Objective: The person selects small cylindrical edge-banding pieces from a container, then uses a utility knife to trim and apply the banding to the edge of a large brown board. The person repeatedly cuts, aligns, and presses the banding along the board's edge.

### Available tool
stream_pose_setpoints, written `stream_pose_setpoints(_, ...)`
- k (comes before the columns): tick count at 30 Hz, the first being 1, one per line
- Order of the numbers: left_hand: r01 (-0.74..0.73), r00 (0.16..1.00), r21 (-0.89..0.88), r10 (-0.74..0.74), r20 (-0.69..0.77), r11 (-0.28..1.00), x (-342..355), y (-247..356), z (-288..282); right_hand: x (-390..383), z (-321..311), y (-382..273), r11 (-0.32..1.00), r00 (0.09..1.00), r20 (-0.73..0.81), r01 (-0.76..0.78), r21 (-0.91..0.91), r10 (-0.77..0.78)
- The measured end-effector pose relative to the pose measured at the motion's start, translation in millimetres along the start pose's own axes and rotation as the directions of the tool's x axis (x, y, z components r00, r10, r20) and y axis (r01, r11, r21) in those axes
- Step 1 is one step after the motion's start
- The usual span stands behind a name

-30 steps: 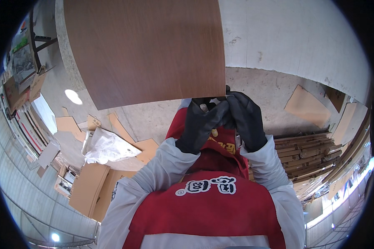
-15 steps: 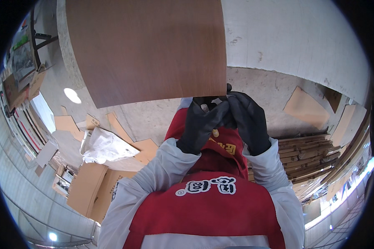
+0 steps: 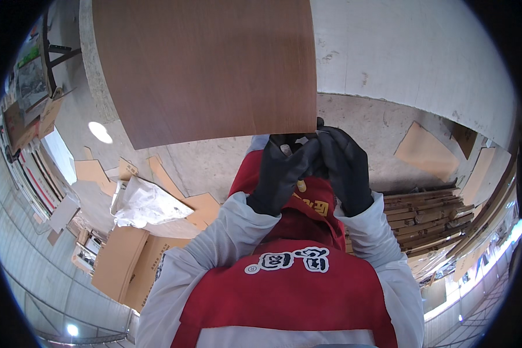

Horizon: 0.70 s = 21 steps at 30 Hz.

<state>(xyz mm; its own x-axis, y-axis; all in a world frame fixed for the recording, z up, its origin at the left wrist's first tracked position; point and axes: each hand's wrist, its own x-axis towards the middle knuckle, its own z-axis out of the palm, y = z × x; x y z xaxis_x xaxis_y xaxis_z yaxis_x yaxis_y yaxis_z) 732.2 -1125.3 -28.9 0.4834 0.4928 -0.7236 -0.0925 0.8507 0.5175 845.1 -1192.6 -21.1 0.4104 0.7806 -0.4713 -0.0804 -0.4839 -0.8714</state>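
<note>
A brown wood-grain panel (image 3: pixel 209 72) lies on the worktop, its near edge jutting out towards me. Just below its near right corner, my two black-gloved hands are close together. My left hand (image 3: pixel 279 177) is closed, with a small pale scrap (image 3: pixel 302 140) showing at its fingers; its kind is unclear. The fingers of my right hand (image 3: pixel 347 165) are pinched together beside the panel's corner, touching or nearly touching the left fingers. What lies between the right fingertips is hidden by the glove.
A whitish board (image 3: pixel 412 52) extends right of the panel. Flattened cardboard (image 3: pixel 426 151) and stacked cardboard strips (image 3: pixel 423 217) lie on the floor at right. At left are crumpled white plastic sheeting (image 3: pixel 145 203), a cardboard box (image 3: pixel 122 261) and a stack of panels (image 3: pixel 37 174).
My right hand and forearm have shifted very slightly to the left. Both hands otherwise keep the same closed pose at the panel's corner.
</note>
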Motion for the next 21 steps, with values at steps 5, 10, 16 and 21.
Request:
stream_pose_setpoints(5, -0.011, 1.000, 0.026, 0.010, 0.016, 1.000, -0.5, 1.5, 2.7, 1.8, -6.6, 4.1, 0.987, 0.985, 0.097, 0.148, -0.070, -0.141)
stream_pose_setpoints(10, 0.036, 0.995, -0.066, -0.029, 0.094, 0.997, -1.0, 4.2, 0.0, 3.2, -13.6, -9.6, 0.993, 0.982, 0.186, -0.039, 0.109, 0.018)
stream_pose_setpoints(16, 0.009, 0.999, -0.040, -0.008, 0.041, 0.999, -0.6, -0.7, 0.5, 8.1, -14.8, -23.5, 0.923, 0.938, 0.223, -0.315, 0.222, 0.266)
stream_pose_setpoints(21, -0.001, 0.998, -0.067, 0.005, 0.055, 0.998, -1.2, 0.2, 1.0, 8.8, -17.0, -24.9, 0.894, 0.921, 0.243, -0.365, 0.259, 0.305)
